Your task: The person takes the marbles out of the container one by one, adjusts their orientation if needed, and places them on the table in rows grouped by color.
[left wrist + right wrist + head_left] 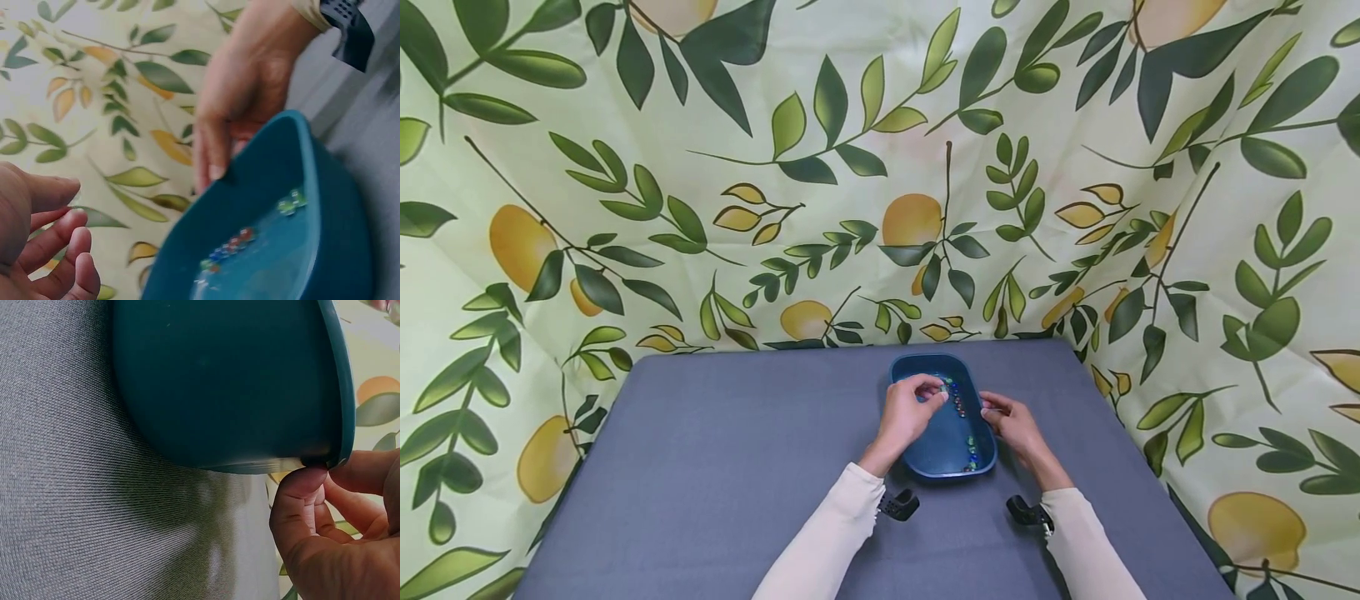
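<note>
A blue oval-cornered plastic tub (936,450) stands on the table, with several small glass marbles (972,454) lying along its right side. In the left wrist view, green marbles (292,202) lie apart from a row of red and blue ones (234,244). My left hand (913,408) is over the tub's left part, thumb and index fingertips together on a small clear marble (76,199), mostly hidden by them. At the tub's right side, my right hand (1018,429) pinches the rim (345,419) between thumb and fingers.
A grey-blue cloth (737,467) covers the table under the tub. Behind and at both sides hangs a pale curtain (850,200) printed with leaves and lemons. Black straps (901,505) sit at both wrists, below the sleeve cuffs.
</note>
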Tool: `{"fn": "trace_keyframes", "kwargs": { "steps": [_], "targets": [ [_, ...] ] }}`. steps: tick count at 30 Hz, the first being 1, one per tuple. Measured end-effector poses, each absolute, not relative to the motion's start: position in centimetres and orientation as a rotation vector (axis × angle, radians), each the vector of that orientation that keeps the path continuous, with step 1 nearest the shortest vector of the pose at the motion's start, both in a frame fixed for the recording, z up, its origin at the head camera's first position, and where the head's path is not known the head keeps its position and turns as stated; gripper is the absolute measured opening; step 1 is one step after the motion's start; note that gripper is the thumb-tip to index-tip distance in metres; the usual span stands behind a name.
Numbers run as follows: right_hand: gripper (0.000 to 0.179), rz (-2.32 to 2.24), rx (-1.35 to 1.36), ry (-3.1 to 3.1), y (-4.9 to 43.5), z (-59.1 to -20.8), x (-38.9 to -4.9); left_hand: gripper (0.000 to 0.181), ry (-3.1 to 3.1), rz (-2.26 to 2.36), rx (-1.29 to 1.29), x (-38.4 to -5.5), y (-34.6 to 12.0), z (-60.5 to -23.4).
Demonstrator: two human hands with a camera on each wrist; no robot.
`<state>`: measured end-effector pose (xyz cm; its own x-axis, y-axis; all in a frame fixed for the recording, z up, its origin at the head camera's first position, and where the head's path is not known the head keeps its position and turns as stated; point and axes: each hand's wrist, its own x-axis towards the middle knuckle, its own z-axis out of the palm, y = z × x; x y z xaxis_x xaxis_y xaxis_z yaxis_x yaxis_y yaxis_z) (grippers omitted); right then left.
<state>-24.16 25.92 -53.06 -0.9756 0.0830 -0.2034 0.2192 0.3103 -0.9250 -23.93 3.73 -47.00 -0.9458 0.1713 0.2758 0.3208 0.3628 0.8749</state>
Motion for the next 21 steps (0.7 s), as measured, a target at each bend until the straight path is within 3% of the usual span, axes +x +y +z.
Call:
{"fn": "trace_keyframes", "kwargs": {
  "steps": [10, 21],
  "targets": [
    [0.042, -1.746, 0.273, 2.457, 26.1, -53.2, -24.1, 0.018, -2.352, -1.682, -0.396, -23.2, 0.0, -45.2],
    [0.042, -1.762, 0.283, 2.439, 26.0, -53.2, -24.1, 0.018, -2.342, -1.606, -0.238, -23.3, -5.3, -46.8]
  ]
}}
